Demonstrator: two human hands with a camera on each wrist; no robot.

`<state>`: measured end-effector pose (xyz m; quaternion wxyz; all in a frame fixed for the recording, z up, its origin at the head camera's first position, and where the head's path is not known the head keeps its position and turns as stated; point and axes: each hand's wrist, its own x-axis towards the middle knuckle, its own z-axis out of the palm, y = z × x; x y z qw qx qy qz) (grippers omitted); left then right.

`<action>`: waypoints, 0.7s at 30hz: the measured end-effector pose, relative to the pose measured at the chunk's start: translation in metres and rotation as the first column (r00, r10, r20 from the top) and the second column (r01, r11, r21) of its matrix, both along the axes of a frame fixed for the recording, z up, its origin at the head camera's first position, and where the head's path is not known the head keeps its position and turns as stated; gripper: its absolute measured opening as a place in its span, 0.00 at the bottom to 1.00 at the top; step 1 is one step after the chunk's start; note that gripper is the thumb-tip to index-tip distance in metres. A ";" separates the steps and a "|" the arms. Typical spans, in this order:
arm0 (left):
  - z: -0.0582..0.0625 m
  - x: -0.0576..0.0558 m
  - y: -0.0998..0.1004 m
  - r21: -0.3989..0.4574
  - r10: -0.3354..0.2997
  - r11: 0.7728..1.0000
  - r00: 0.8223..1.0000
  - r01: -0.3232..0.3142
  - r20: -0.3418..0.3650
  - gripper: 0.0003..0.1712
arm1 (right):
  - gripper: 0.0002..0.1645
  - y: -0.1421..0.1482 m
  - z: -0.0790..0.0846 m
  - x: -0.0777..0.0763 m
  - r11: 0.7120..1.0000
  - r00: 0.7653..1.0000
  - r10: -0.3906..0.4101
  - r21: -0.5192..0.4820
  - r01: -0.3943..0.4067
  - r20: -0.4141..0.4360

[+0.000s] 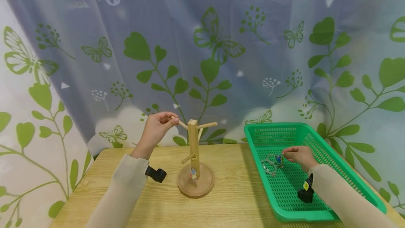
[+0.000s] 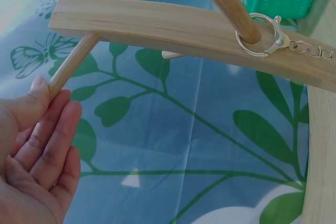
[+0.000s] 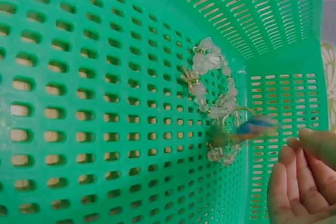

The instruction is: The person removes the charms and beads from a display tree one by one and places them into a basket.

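Counted: one wooden stand [image 1: 193, 140] with a round base and four visible pegs [image 1: 207, 125]; one keychain [image 1: 193, 174], its ring around the lower front peg and its charm hanging near the base; one green basket [image 1: 303, 215]; inside it, what look like two overlapping beaded bracelets [image 3: 207, 61]; and one blue charm [image 3: 254, 128] over the basket, just beside them.

The stand and basket rest on a wood-grain table [image 1: 161, 203], the basket to the right and well apart from the stand. Behind hangs a curtain [image 1: 177, 17] printed with green leaves and butterflies.

The left hand [image 1: 156, 129] is raised, thumb and fingertips pinching the end of the stand's upper left peg. The right hand [image 1: 300, 157] reaches over the basket, thumb and forefinger together, apparently pinching the blue charm; blur hides the exact contact. Both forearms wear beige sleeves.
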<state>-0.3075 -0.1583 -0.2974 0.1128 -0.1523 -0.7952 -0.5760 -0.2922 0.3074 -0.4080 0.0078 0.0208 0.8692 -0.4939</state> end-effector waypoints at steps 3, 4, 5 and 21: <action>0.000 0.000 0.000 0.001 0.000 1.000 1.000 0.000 -0.006 0.16 | 0.19 0.001 0.000 0.000 1.000 1.000 0.028 0.004 -0.028 -0.002; 0.000 0.000 0.000 0.002 -0.001 1.000 1.000 0.001 -0.010 0.16 | 0.20 0.001 0.001 -0.001 0.999 0.999 0.041 0.004 -0.041 -0.009; -0.001 0.000 0.000 0.004 -0.001 1.000 1.000 0.001 -0.013 0.16 | 0.20 0.001 0.001 -0.001 0.998 0.998 0.057 0.003 -0.057 -0.018; 0.006 -0.001 -0.008 -0.034 -0.075 0.996 0.995 0.077 0.059 0.14 | 0.29 -0.029 0.034 0.004 0.973 0.974 0.219 -0.068 -0.223 -0.062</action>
